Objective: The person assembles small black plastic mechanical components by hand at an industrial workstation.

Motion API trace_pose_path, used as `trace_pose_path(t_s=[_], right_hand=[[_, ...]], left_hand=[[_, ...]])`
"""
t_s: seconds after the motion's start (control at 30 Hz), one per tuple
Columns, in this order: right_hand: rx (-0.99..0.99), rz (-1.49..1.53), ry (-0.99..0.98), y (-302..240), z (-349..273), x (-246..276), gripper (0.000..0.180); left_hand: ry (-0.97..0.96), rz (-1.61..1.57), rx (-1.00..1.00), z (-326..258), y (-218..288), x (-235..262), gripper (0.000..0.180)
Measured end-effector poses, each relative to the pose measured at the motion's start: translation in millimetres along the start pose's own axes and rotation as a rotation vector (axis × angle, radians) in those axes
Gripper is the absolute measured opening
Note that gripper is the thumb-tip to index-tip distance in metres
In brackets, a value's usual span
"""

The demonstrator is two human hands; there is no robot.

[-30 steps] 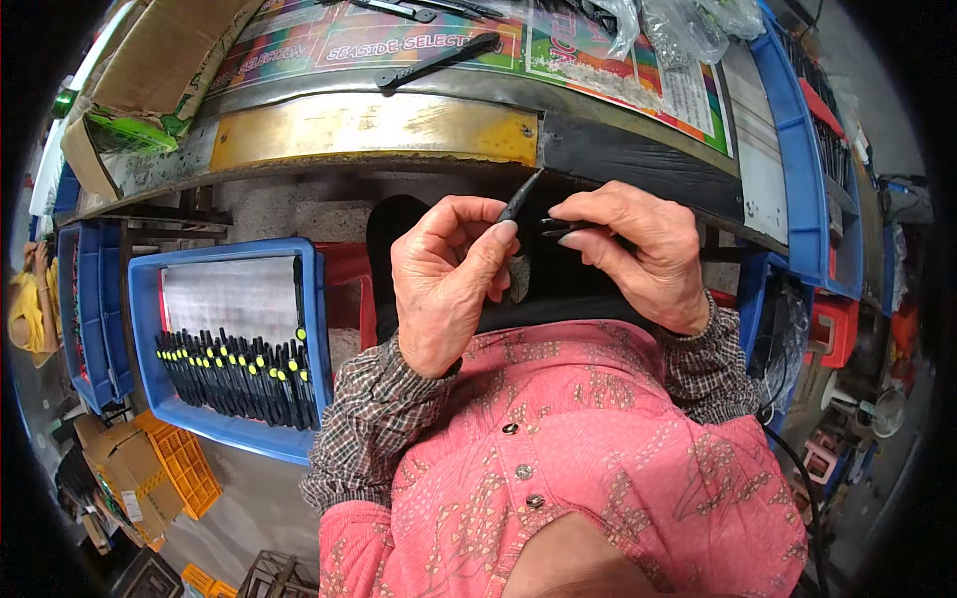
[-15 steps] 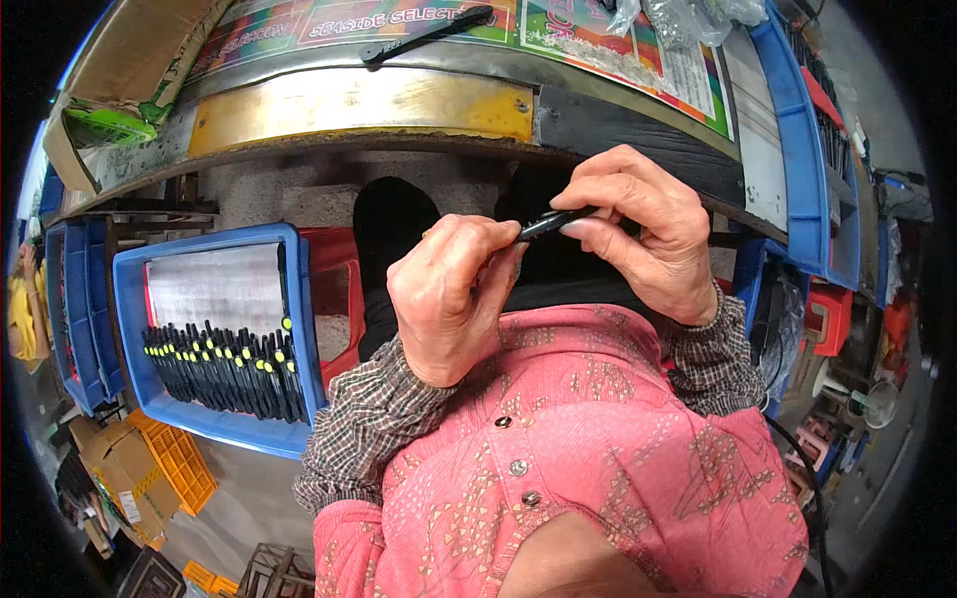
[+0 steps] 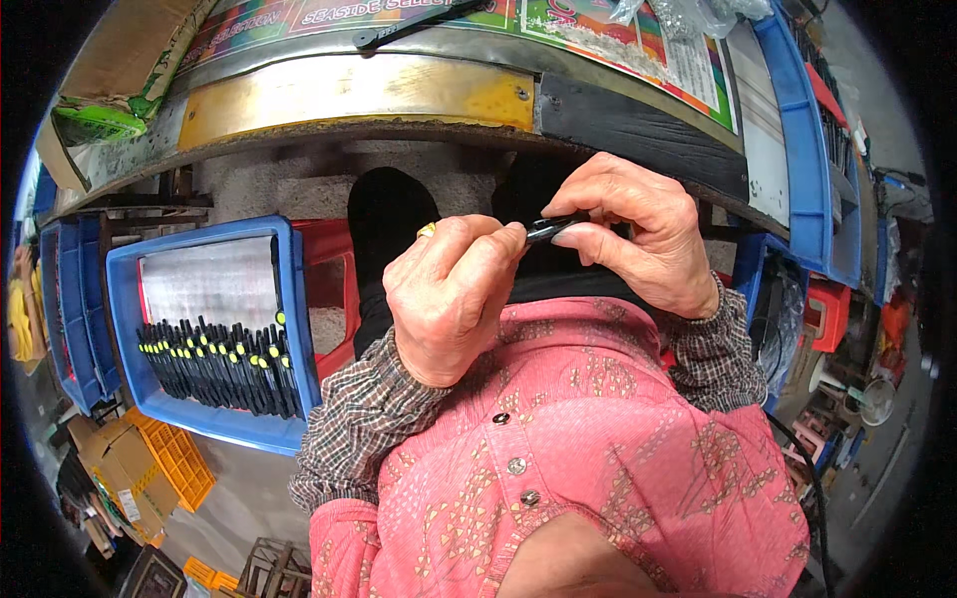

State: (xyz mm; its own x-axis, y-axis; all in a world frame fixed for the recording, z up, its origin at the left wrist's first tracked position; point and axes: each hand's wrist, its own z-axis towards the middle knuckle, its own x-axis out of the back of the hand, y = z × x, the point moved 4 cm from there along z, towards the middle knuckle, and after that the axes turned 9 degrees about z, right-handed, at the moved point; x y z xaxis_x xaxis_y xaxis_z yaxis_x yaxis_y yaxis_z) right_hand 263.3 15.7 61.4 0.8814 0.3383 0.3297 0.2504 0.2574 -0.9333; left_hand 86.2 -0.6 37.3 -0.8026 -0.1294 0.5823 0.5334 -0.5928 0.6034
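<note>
Rod (image 3: 546, 230), slim, round, glossy black, pen-like, hard-looking, held in the air over the dark trousers (image 3: 391, 224), just short of the surface (image 3: 764, 140). Long axis runs left to right, near level, right end a bit farther from the body. Can't tell which end is the tip; both ends run in under fingers.

Left hand (image 3: 451, 287), yellow metal ring on one finger, pinches the rod's left end, thumb mostly hidden. Right hand (image 3: 638, 237) grips the right end, index finger on top, thumb underneath.

Sleeves (image 3: 364, 424) are checked woven cloth, loosely wrinkled. Shirt (image 3: 598, 419) is pink knit-looking fabric, patterned.

To the left: blue rectangular plastic bin (image 3: 300, 324), smooth walls, holding a white sheet (image 3: 204, 277) and a tight row of slim black pens (image 3: 214, 371) with round yellow-green dots. Surface edge carries a shiny brass-coloured metal strip (image 3: 354, 92) next to a wrinkled black covering (image 3: 638, 122). Flat black bar (image 3: 419, 27) lies slantwise on top.
</note>
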Motion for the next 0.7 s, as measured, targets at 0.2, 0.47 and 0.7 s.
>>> trace_pose_path(t_s=[0.2, 0.47, 0.7], right_hand=[[0.015, 0.011, -0.027, 1.9, 1.0, -1.0, 0.017], [-0.004, 0.042, -0.068, 2.6, 2.3, -2.2, 0.016], [-0.012, 0.031, -0.116, 6.8, 2.6, -1.9, 0.015]], left_hand=[[0.003, 0.022, -0.02, -2.1, -0.3, -0.9, 0.024], [0.058, 0.051, -0.109, -4.9, -4.1, -4.3, 0.026], [0.031, 0.051, -0.114, -6.4, -4.8, -6.1, 0.026]])
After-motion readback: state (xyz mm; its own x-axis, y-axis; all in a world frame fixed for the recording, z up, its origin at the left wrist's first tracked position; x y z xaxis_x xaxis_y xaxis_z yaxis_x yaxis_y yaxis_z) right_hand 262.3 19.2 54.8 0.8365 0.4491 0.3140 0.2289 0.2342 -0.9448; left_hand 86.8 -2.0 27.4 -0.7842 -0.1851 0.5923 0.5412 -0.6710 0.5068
